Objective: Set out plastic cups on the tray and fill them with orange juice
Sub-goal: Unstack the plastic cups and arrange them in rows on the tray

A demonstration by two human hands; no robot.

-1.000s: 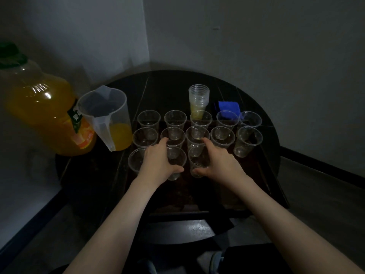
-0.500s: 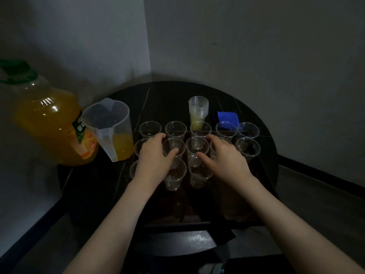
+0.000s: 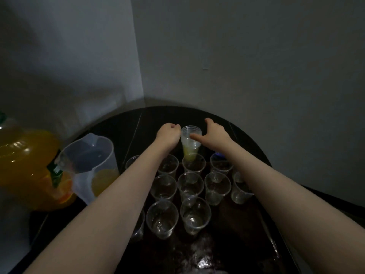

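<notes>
Several clear plastic cups (image 3: pixel 190 183) stand empty in rows on the dark tray (image 3: pixel 241 246). Behind them rises a stack of cups (image 3: pixel 190 149) with a little orange juice in its bottom. Both arms reach over the rows to that stack. My left hand (image 3: pixel 167 133) is at its left side, curled fingers at the top rim. My right hand (image 3: pixel 215 133) is at its right side, with the thumb across the front and the fingers round the back. A clear pitcher (image 3: pixel 88 165) with a little juice stands to the left, beside a large orange juice bottle (image 3: pixel 29 167).
The tray lies on a round black table (image 3: pixel 118 125) in a corner between two walls. A blue object (image 3: pixel 217 155) peeks out from under my right forearm. The pitcher and bottle crowd the table's left edge.
Both hands left the front cups and moved back over the rows to the stack of cups. The camera has tilted upward and closer.
</notes>
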